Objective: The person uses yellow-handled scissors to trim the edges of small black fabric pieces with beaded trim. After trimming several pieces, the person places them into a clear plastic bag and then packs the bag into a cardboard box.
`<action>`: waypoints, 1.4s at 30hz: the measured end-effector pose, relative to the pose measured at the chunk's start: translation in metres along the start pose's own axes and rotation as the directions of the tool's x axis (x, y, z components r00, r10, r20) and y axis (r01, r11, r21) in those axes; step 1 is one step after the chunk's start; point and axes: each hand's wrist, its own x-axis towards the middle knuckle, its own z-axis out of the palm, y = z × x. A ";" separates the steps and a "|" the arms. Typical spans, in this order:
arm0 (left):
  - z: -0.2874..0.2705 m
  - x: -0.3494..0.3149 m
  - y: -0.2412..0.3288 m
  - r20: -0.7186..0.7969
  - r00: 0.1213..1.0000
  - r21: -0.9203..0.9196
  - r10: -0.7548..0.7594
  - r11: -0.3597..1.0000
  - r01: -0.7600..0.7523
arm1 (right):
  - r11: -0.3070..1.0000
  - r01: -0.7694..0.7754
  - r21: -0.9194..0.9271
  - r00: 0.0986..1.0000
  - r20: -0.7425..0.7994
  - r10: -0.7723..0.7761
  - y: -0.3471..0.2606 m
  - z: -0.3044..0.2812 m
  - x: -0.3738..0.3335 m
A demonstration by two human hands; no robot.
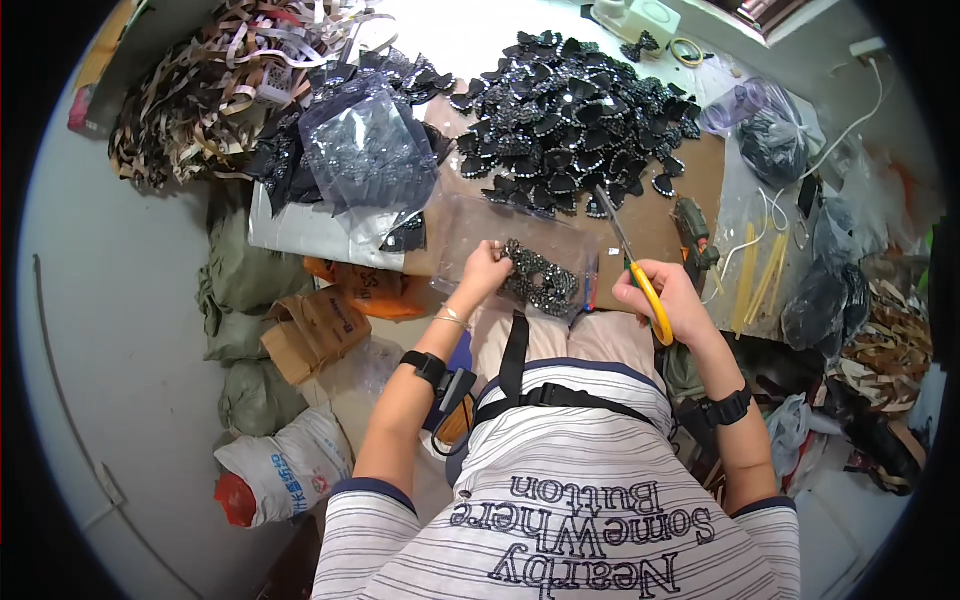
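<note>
My right hand (pixel 672 300) is closed round the yellow handles of a pair of scissors (pixel 652 300). Their metal blades point away from me, toward a heap of black bows with shiny stones (pixel 570 120). To the left, my left hand (pixel 484 272) has its fingers pinched at the edge of a dark, glittering beaded trim (pixel 540 280). This trim lies bunched on a clear plastic sheet or bag (pixel 465 225) at the table's near edge, above my lap. What exactly sits between my left fingertips is small and partly hidden.
A clear bag of dark pieces (pixel 365 150) lies left of the heap, beside tangled ribbon strips (pixel 195 120). On the right are a glue gun (pixel 692 225), yellow sticks (pixel 765 275), a white cable (pixel 845 140) and a tape roll (pixel 687 52). A cardboard box (pixel 315 335) stands below left.
</note>
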 end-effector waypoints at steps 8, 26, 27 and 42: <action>-0.067 -0.062 0.159 0.641 0.755 -0.752 0.138 0.314 0.580 | 0.875 0.198 -0.442 0.980 0.110 -0.166 -0.002 0.012 -0.007; -0.048 -0.124 0.178 0.386 0.904 -0.847 0.185 0.459 0.268 | 0.925 0.038 0.377 0.982 0.157 -0.105 -0.051 0.054 0.018; -0.044 -0.124 0.180 0.285 0.944 -0.811 0.166 0.567 0.145 | 0.951 0.067 0.303 0.978 0.167 -0.122 -0.052 0.057 0.019; -0.076 -0.118 0.184 0.415 0.864 -0.909 0.284 0.172 0.380 | 0.543 0.417 -0.729 0.880 0.174 -0.443 -0.044 -0.004 -0.027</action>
